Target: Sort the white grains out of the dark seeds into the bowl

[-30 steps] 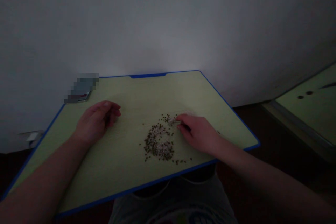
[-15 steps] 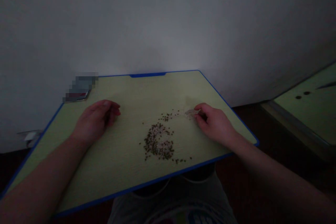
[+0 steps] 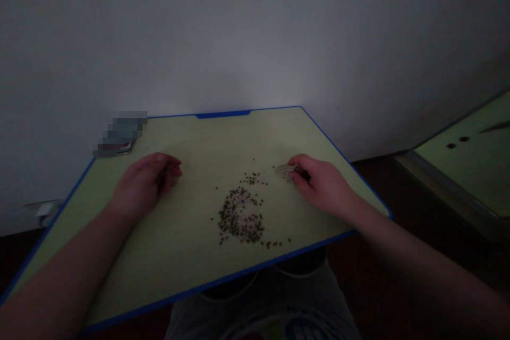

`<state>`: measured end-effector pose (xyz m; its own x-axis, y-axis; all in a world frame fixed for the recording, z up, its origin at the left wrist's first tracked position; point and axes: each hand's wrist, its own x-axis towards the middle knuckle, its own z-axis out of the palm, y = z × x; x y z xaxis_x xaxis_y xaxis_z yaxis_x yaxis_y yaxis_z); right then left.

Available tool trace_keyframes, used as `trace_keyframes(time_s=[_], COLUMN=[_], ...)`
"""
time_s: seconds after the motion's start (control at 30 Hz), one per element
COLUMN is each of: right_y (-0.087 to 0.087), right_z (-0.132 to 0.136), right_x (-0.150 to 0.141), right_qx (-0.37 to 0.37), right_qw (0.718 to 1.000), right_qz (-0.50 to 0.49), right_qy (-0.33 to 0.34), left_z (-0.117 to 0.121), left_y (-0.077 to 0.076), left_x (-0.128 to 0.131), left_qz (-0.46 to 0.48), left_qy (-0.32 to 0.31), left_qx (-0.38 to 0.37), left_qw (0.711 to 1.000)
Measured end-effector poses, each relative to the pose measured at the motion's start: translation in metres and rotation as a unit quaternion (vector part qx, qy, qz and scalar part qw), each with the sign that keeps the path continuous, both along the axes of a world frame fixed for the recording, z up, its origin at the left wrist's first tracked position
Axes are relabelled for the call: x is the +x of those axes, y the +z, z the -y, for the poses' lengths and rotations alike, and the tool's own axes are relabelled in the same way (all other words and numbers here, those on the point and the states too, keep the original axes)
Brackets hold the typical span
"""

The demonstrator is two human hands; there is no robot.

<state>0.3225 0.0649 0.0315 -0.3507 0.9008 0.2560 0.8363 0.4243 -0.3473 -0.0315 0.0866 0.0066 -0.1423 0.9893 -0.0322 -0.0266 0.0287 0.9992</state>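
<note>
My right hand (image 3: pixel 316 179) pinches a small clear dish-like piece with curved ridges (image 3: pixel 284 171), held low at the right side of the table. Left of it lie a few scattered dark beans (image 3: pixel 252 177). Nearer to me is a mixed pile of dark beans and pale grains (image 3: pixel 241 216), with a short trail of beans toward the front edge. On the left half of the table rests my left hand (image 3: pixel 147 183), its fingers loosely curled and slightly apart. Nothing shows in it, though the palm is partly hidden.
The pale tabletop (image 3: pixel 191 255) has a blue rim and stands against a grey wall. A phone-like flat object (image 3: pixel 121 135), partly pixelated, lies at the far left corner. A green cabinet (image 3: pixel 474 164) is on the right. My legs are under the front edge.
My right hand has shifted slightly left with the clear piece. The pale grains just left of that piece no longer show there, and a single bean lies farther back. My left hand stays put.
</note>
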Motion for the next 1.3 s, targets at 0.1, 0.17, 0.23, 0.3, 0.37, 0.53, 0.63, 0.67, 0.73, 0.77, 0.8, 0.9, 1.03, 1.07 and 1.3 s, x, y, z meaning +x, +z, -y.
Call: trace_keyframes(time_s=[0.1, 0.17, 0.23, 0.3, 0.37, 0.53, 0.63, 0.67, 0.73, 0.77, 0.8, 0.9, 1.03, 1.07, 1.3], right_y=[-0.001, -0.004, -0.007, -0.008, -0.008, -0.01, -0.011, -0.011, -0.011, -0.01, -0.01, -0.009, -0.011, -0.011, -0.014], right_z=[0.012, 0.017, 0.02, 0.021, 0.021, 0.023, 0.023, 0.022, 0.021, 0.02, 0.02, 0.02, 0.022, 0.022, 0.011], right_x=[0.017, 0.023, 0.025, 0.024, 0.024, 0.024, 0.024, 0.023, 0.021, 0.019, 0.018, 0.013, 0.009, 0.009, 0.007], right_qx=[-0.007, -0.016, -0.02, -0.022, -0.031, -0.046, -0.044, -0.041, -0.037, -0.035, -0.034, -0.034, -0.033, -0.033, -0.023], right_qw=[0.999, 0.999, 0.999, 0.999, 0.999, 0.999, 0.999, 0.999, 0.999, 0.999, 0.999, 0.999, 0.997, 0.997, 0.994], right_qz=[-0.006, 0.002, 0.01, 0.014, 0.007, -0.024, -0.016, -0.013, -0.009, -0.009, -0.009, -0.002, 0.014, 0.016, 0.016], right_qy=[-0.038, -0.048, -0.05, -0.044, -0.03, -0.003, -0.01, -0.016, -0.023, -0.019, -0.01, 0.028, 0.061, 0.068, 0.107], left_z=[0.0, 0.0, 0.0, 0.0, 0.0, 0.0, 0.0, 0.0, 0.0, 0.0, -0.001, -0.002, -0.002, -0.002, -0.001], left_y=[0.001, 0.001, 0.0, -0.001, -0.001, 0.001, 0.003, 0.003, 0.002, 0.001, 0.0, -0.001, -0.001, -0.001, -0.003], left_x=[0.001, 0.001, 0.001, 0.0, 0.0, 0.003, 0.003, 0.003, 0.002, 0.001, 0.001, 0.0, 0.0, 0.0, -0.001], left_qz=[-0.001, 0.0, 0.001, 0.001, 0.0, -0.007, -0.006, -0.004, -0.003, -0.002, -0.002, -0.003, 0.001, 0.0, -0.013], left_qy=[-0.002, -0.004, -0.001, 0.002, 0.006, 0.011, 0.017, 0.018, 0.017, 0.016, 0.014, 0.008, 0.01, 0.009, 0.003], left_qx=[0.003, 0.004, 0.0, -0.003, -0.002, 0.0, -0.003, -0.004, -0.004, -0.004, -0.002, -0.001, -0.002, -0.002, 0.003], left_qw=[1.0, 1.0, 1.0, 1.0, 1.0, 1.0, 1.0, 1.0, 1.0, 1.0, 1.0, 1.0, 1.0, 1.0, 1.0])
